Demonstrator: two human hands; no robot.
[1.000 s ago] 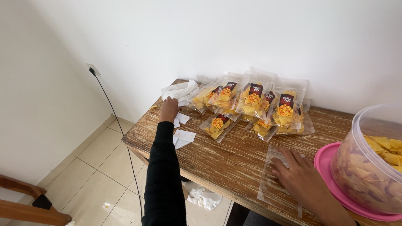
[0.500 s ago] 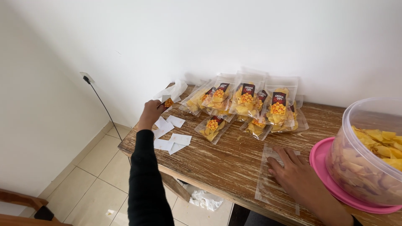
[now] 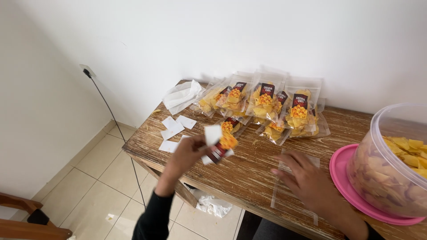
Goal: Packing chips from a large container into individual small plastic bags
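The left hand (image 3: 187,153) is lifting a printed label (image 3: 220,146) at centre frame, fingers pinching it together with a white backing slip above the wooden surface (image 3: 249,171). The right hand (image 3: 307,182) is lying spread and flat on an empty clear bag (image 3: 293,186) at lower right, pinning it down and gripping nothing. To do this well, I judge the label should be kept flat and square, the bag held taut under the palm. About eight filled chip packs (image 3: 267,104) are leaning along the wall at upper centre; the exact count is unclear where they overlap. Four white slips (image 3: 173,129) are lying at left, one chip tub (image 3: 393,166) on its pink lid at right.
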